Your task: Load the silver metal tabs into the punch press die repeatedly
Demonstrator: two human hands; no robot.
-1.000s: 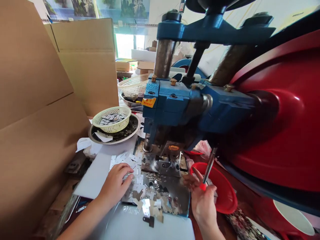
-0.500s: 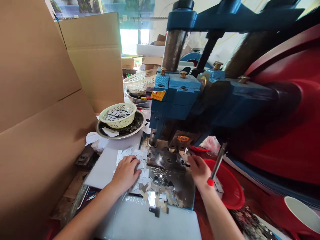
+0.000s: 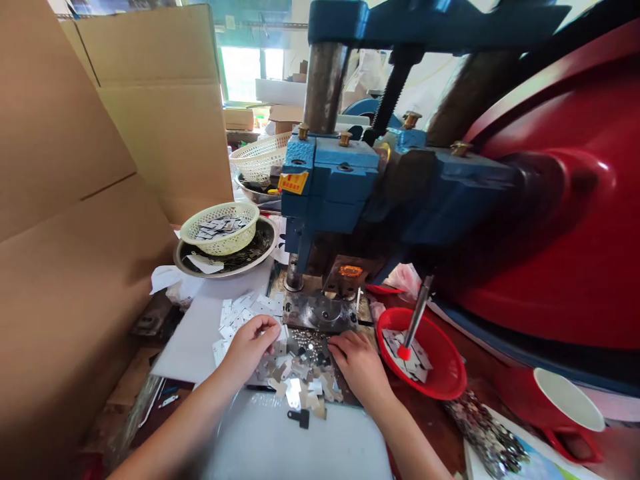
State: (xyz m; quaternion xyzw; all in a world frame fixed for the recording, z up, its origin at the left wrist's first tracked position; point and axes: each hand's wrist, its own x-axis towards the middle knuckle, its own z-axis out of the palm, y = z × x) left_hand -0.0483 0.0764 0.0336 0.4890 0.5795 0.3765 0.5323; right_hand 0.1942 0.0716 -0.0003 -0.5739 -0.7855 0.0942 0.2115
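Left hand point(image 3: 251, 347) and right hand point(image 3: 361, 367) are partly curled, any hold too hidden to tell. Loose metal plates point(image 3: 233, 325) remain beside the press point(image 3: 330, 207); others lie in the red basin point(image 3: 450, 360).

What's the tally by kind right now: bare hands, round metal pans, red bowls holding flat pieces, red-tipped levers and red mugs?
Left hand and right hand: 2
Front metal pan and rear metal pan: 2
Red bowl holding flat pieces: 1
Red-tipped lever: 1
Red mug: 1
Total: 7
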